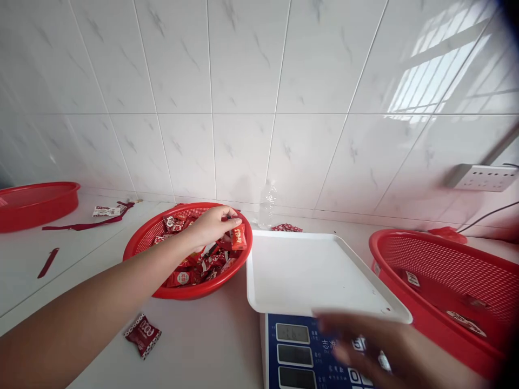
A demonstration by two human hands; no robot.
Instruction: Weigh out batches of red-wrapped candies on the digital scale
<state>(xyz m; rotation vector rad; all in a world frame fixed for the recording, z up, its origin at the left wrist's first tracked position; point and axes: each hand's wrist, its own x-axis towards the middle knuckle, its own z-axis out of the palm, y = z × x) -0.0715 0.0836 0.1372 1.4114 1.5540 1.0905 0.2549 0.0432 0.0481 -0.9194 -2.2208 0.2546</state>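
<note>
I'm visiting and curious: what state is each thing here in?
Left hand: gripping a red packet
Right hand: open, blurred
Middle basket: filled with packets
Right basket: a few items inside
Left basket: upright
Bottle: upright
Tray: resting on scale
Scale: top display unreadable
Loose packet: lying flat

Left forearm (pixel 109 302) reaches in from eight o'clock, aimed toward two; left hand (pixel 211 227) has its back upward, thumb and fingers pinched; right hand (pixel 360 340), blurred at five o'clock, points toward ten, fingers parted.
</note>
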